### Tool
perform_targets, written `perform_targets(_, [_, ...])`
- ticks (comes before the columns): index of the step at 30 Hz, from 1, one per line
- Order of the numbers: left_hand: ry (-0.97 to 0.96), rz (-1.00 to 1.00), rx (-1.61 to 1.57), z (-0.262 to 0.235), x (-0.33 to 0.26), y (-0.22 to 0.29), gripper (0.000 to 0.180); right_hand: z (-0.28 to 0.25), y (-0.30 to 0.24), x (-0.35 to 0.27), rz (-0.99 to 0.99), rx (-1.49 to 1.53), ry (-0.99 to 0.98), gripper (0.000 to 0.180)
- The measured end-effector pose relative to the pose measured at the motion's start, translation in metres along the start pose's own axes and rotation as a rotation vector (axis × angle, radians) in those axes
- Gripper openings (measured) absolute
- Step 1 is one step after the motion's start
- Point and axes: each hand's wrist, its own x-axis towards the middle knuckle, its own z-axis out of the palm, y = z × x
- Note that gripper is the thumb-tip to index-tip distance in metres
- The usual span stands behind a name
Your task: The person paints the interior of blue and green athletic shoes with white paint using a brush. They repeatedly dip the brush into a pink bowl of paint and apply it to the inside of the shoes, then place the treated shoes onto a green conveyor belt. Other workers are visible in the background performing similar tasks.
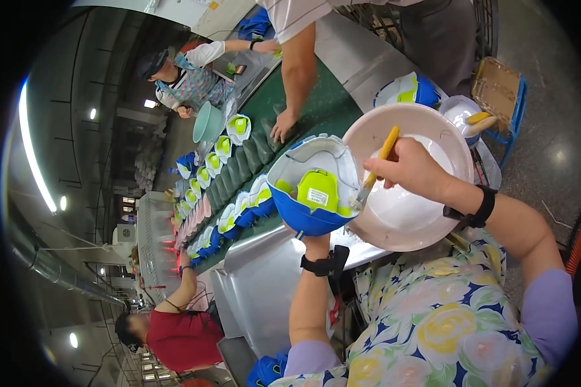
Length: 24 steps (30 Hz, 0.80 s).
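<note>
Left of the basin (399,241), the left hand (312,242) holds up a blue-and-white shoe upper (301,215); the right hand (412,169), over the basin, grips a brush (387,148) at the upper's edge. Overloaded bristles (363,195) could smear the green lining (314,181).

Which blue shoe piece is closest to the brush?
The shoe piece held up beside the pale basin: the brush reaches its inner edge, while the others sit farther away.

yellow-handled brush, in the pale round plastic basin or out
Out: the right hand holds the brush with its pale bristles at the edge of the blue-and-white shoe upper, not down in the basin.
</note>
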Motion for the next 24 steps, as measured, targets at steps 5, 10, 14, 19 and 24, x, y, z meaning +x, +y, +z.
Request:
perform_targets(5, [0.035,0.171,0.281,-0.002,0.009,0.011,0.054,0.005,-0.003,-0.009,-0.004,0.072,-0.06,0.035])
perform_targets(10, [-0.152,-0.014,0.618,-0.007,0.021,0.046,0.055,-0.026,-0.009,-0.005,-0.307,-0.145,-0.059,0.025])
perform_targets(14, [-0.312,-0.491,0.156,-0.009,0.013,0.047,0.054,-0.036,-0.028,-0.013,-0.584,-0.297,-0.075,0.016])
perform_targets(19, [-0.389,-0.749,-0.277,0.006,-0.027,0.018,0.052,-0.001,-0.032,-0.007,-1.014,-0.172,-0.25,0.024])
perform_targets(24, [-0.391,-0.654,-0.107,0.013,-0.055,0.007,0.051,0.021,-0.041,-0.001,-1.21,-0.378,-0.412,0.021])
